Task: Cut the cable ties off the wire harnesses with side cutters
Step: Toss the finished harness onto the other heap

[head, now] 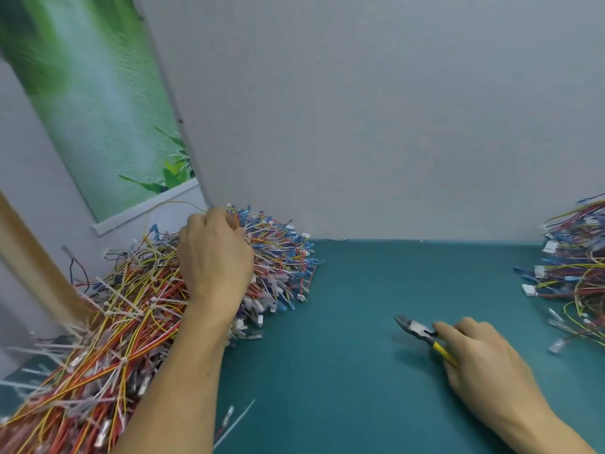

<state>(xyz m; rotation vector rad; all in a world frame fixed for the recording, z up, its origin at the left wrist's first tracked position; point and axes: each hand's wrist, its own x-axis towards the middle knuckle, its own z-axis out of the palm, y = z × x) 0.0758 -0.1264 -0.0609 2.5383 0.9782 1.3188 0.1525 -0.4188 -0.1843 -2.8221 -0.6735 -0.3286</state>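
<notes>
Right hand [481, 355] grips the side cutters [422, 334] by the yellow handles, fingers wrapped round them, index finger lying along the top. Cutter jaws are together, with the nose pointing away from the hand, low over the teal tabletop [343, 322]; can't tell if it touches. Well left of the cutters is the big heap of tied wire harnesses [131, 322]: red, yellow and orange wires, blue terminals, white cable ties sticking out. Left hand [214, 257] is on top of that heap, fingers curled down into a bunch of wires, fingertips hidden. Well right of the cutters is a smaller pile of harnesses [576, 273]. Nearer the person than the cutters and off to their left, a single cable tie [234, 424] lies on the tabletop.
</notes>
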